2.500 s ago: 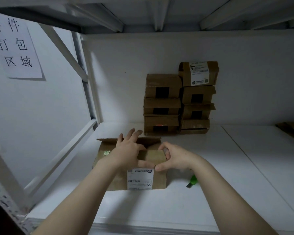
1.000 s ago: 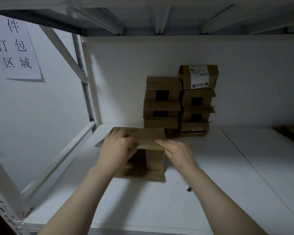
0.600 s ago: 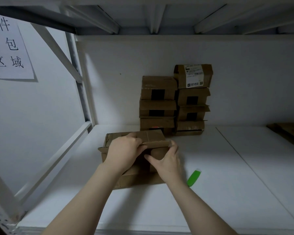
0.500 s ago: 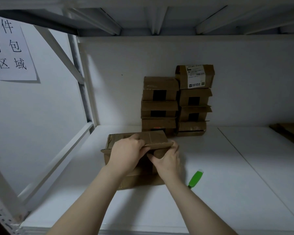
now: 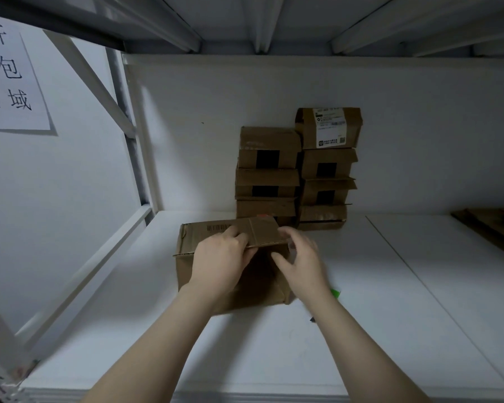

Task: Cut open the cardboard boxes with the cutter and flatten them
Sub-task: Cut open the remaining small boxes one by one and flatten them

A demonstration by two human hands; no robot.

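Head view. Found on a white shelf board [image 5: 390, 315], in its left half: one brown corrugated cardboard box [image 5: 186, 274], standing with an open side turned to the camera, dark inside. Noted a printed barcode on its top flap [image 5: 259, 232], held roughly level above that opening.

Grips the near edge of the top flap with the left hand [image 5: 220, 263], fingers curled over the edge, back of the hand towards the camera. Grasps the right end of the same flap with the right hand [image 5: 301, 264], fingers hooked over the corner, thumb stretched beneath it across the opening. Recorded some motion blur on this hand; hold judged from the curl of the fingers.

Located the green plastic cutter [image 5: 335, 292] lying on the board just right of the box, mostly hidden behind the right wrist. Visible only as a green patch and a small dark tip. Touched by neither hand.

Recorded two stacks of small brown cardboard boxes against the back wall, just behind the held box: a left stack [image 5: 268, 175] and a taller right stack [image 5: 326, 181], touching side by side. Topped, on the right, by a box bearing a white shipping label [image 5: 330, 128].

Observed a white paper sign with black Chinese characters [image 5: 12, 82] on the left wall, a white metal diagonal brace [image 5: 88, 80] beside it, and flat brown cardboard [image 5: 492, 228] at the far right of the shelf, well apart from the hands.
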